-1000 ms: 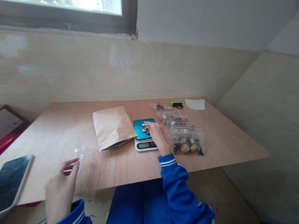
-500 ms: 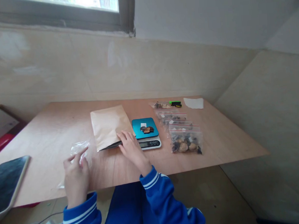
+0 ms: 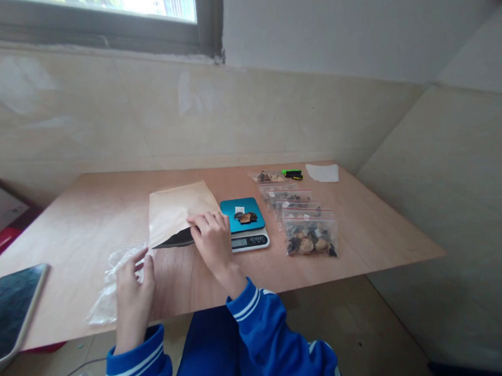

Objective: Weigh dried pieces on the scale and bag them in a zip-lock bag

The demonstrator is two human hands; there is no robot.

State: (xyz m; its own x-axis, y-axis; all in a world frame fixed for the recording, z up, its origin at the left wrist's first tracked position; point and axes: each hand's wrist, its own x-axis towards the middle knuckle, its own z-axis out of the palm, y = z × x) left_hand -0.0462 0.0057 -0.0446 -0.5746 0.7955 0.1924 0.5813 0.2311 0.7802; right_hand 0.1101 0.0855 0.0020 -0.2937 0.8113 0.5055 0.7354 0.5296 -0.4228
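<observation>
The plywood tabletop (image 3: 85, 222) carries all items and stands against a beige wall below a window. A phone (image 3: 10, 305) lies face-up at its near left corner, well apart from the work.

The kraft paper pouch (image 3: 179, 210) lies flat near the centre, its open mouth facing the person. The right hand (image 3: 211, 236) rests at that mouth with the fingers curled over the upper edge, lifting it so that the dark interior shows; the fingers appear closed on the edge, which holds the mouth open for access.

Just right of the pouch stands a digital kitchen scale (image 3: 247, 225) with a teal platform. A few dried dark pieces (image 3: 245, 216) lie on the platform, placed there for weighing.

The clear zip bag (image 3: 111, 283) lies flat at the near left edge. The left hand (image 3: 133, 288) presses on its upper end, fingers together on the plastic, which keeps the light film from sliding.

A row of filled zip bags (image 3: 308, 235) runs away from the person on the right of the scale, each containing dried pieces. Beyond them lie a green marker (image 3: 292, 174) and a white paper slip (image 3: 323, 172).
</observation>
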